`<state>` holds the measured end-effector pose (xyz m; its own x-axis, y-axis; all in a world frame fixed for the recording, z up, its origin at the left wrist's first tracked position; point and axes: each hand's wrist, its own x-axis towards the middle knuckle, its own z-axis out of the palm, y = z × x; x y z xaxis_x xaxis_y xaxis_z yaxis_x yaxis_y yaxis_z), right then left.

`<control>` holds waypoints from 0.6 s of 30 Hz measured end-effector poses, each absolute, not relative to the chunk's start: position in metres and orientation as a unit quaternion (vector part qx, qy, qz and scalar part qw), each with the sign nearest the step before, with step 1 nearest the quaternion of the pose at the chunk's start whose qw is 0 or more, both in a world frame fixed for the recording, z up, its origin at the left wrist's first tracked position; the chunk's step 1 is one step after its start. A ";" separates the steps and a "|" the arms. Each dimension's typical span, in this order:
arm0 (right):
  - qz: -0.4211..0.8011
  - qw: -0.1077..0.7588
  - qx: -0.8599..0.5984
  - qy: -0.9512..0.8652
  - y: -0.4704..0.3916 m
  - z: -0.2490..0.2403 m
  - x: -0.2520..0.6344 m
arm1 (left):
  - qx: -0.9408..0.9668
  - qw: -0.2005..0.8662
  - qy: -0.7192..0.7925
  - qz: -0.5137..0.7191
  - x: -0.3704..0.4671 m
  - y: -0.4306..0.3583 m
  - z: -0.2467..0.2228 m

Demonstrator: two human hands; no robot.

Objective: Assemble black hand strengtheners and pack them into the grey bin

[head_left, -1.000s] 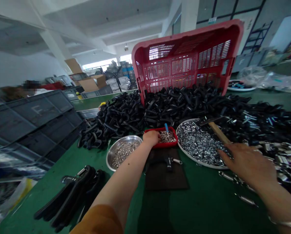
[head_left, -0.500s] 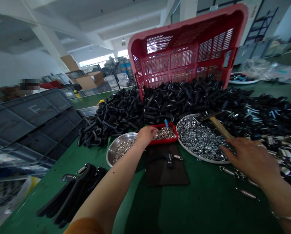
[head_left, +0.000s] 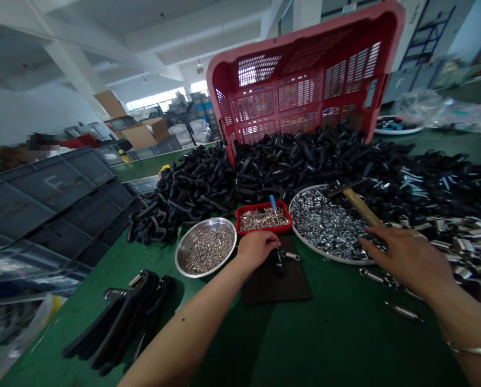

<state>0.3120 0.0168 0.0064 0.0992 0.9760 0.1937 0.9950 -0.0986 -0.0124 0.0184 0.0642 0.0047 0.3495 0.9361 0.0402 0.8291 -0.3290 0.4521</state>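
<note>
My left hand (head_left: 257,249) is closed in a pinch above a dark square plate (head_left: 276,287). Anything between its fingertips is too small to make out. Just beneath them lies a black handle part (head_left: 280,264), partly covered by the hand, with a coil spring (head_left: 291,256) at its side. My right hand (head_left: 412,263) reaches over the right edge of a round tray (head_left: 305,239) of small shiny metal pieces, thumb and fingers apart. Close to its fingertips is the wooden handle of a hammer (head_left: 361,207), which rests across the tray.
A red box (head_left: 244,230) of small pins holds a blue-handled screwdriver (head_left: 273,203). Left of it stands a metal bowl (head_left: 179,263) of small parts. Black handles (head_left: 127,317) lie front left. Loose springs (head_left: 404,310) lie right, and a red crate (head_left: 305,48) tips over a black heap (head_left: 297,161).
My left hand has moved from the red box down and right to above the black part on the plate. My right hand stays at the tray, its fingers slightly shifted.
</note>
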 end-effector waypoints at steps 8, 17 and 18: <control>-0.063 0.086 -0.741 -0.663 0.017 0.005 0.313 | 0.708 0.116 0.658 0.228 0.002 0.098 0.015; -0.070 0.113 -0.734 -0.665 0.017 0.003 0.315 | 0.783 0.195 0.544 0.228 0.007 0.091 0.005; -0.072 0.114 -0.734 -0.665 0.017 0.003 0.316 | 0.787 0.228 0.526 0.227 0.009 0.086 0.001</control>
<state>0.3156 0.0167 0.0026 0.1039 0.9607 0.2576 0.9935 -0.0882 -0.0719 0.0089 0.0862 0.0005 0.3433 0.9319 0.1173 0.7249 -0.3424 0.5977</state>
